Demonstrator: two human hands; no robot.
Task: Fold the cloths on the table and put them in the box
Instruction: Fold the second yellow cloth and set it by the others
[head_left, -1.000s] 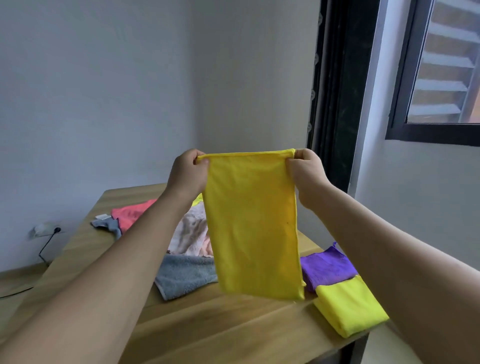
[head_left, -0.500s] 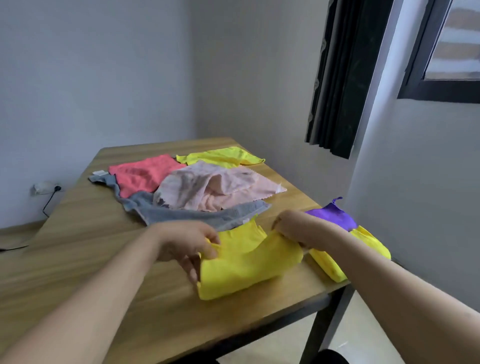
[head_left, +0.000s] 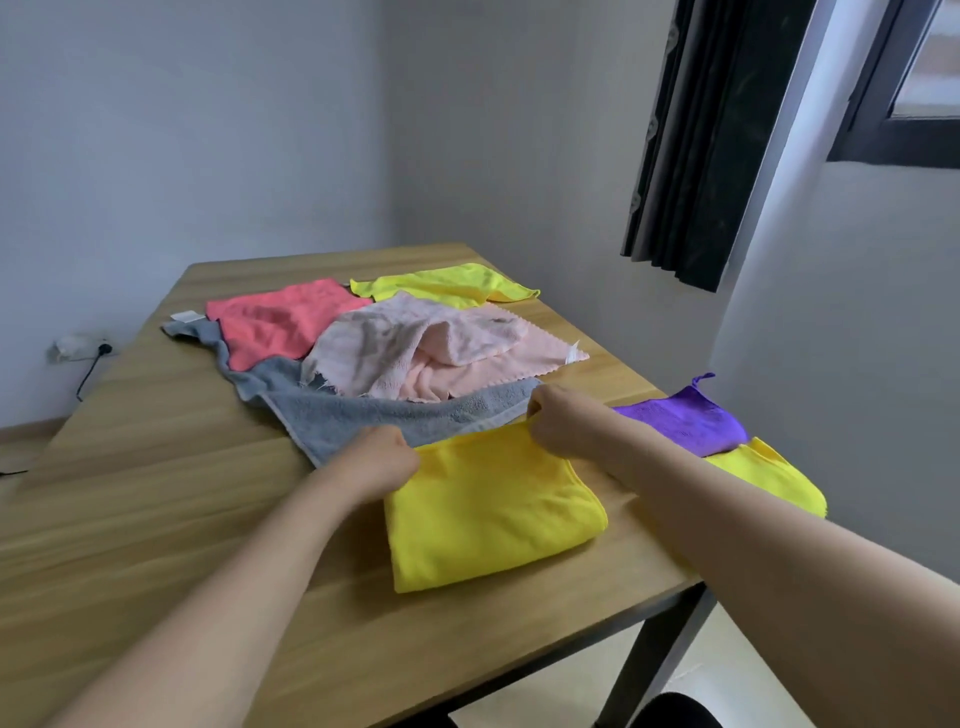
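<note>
A yellow cloth (head_left: 488, 509) lies folded over on the wooden table (head_left: 156, 509) near its front edge. My left hand (head_left: 376, 460) pinches its far left corner and my right hand (head_left: 558, 423) pinches its far right corner. Behind it lie unfolded cloths: a grey towel (head_left: 374, 415), a pale pink cloth (head_left: 431, 348), a coral one (head_left: 280, 322) and a lime-yellow one (head_left: 447, 283). At the right edge sit a folded purple cloth (head_left: 685, 423) and a folded yellow cloth (head_left: 769, 475). No box is in view.
The table's right edge and black leg (head_left: 654, 660) are close to the folded pile. A dark curtain (head_left: 696, 145) and a window frame hang at the right. A wall socket with a cable (head_left: 85, 351) sits low on the left wall.
The yellow cloth, held up hanging a second ago, has been brought down and folded over on the table. Both hands now hold its far corners flat.
</note>
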